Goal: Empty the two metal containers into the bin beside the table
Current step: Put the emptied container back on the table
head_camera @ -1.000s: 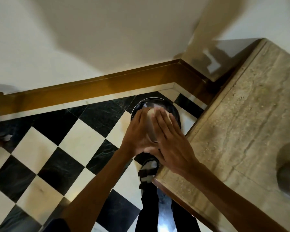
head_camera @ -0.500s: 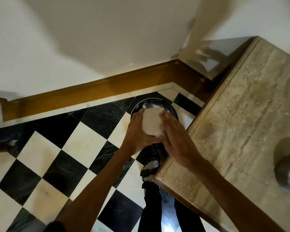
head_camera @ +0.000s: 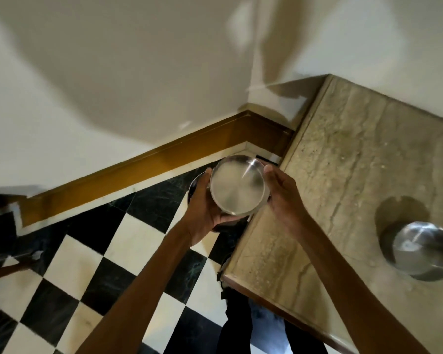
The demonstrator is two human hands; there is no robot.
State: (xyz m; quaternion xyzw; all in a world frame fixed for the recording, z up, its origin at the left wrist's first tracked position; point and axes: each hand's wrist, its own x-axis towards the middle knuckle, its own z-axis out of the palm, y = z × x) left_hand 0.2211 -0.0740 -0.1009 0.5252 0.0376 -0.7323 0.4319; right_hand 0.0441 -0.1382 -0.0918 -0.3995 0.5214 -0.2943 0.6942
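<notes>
I hold a round metal container (head_camera: 237,185) mouth-up between both hands, above the floor at the table's left edge. Its inside looks bare and shiny. My left hand (head_camera: 205,213) cups it from below and the left; my right hand (head_camera: 283,192) presses its right side. Under them only a dark sliver of the bin (head_camera: 192,186) shows on the floor; the rest is hidden by the container and my hands. A second metal container (head_camera: 420,247) stands on the stone table (head_camera: 343,175) at the far right.
The floor is black and white checkered tile (head_camera: 87,264), with a brown skirting board (head_camera: 138,169) along the white wall. My legs and a sandalled foot (head_camera: 230,282) stand close to the table's near corner. A dark object (head_camera: 0,259) lies at the left edge.
The container was upside down over the bin with both hands on its base; it is now turned mouth-up and lifted higher, closer to the table edge. The view has tilted upward.
</notes>
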